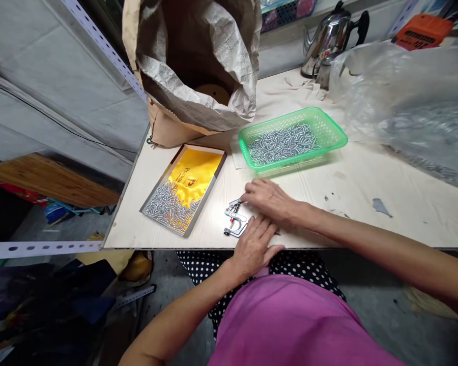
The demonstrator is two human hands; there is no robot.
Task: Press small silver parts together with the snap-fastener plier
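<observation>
Silver hand pliers (236,221) with a C-shaped jaw, a coil spring and a small red part rest on the table near its front edge. Over their handles lies my left hand (252,244), fingers close together on the metal and thumb out to the right. My right hand (269,201) is bent over the upper side of the pliers, its fingertips by the spring end. Both hands meet there and hide most of the handles. Left of the pliers, a shallow tray (205,204) with a yellow lining holds many small metal pins (168,208).
A green plastic basket (290,168) of similar metal pieces stands behind my hands. A large paper sack (183,124) gapes open at the back left. Clear plastic bags (400,76) fill the right side, near a metal kettle (326,38). A grey scrap (381,207) lies on the table.
</observation>
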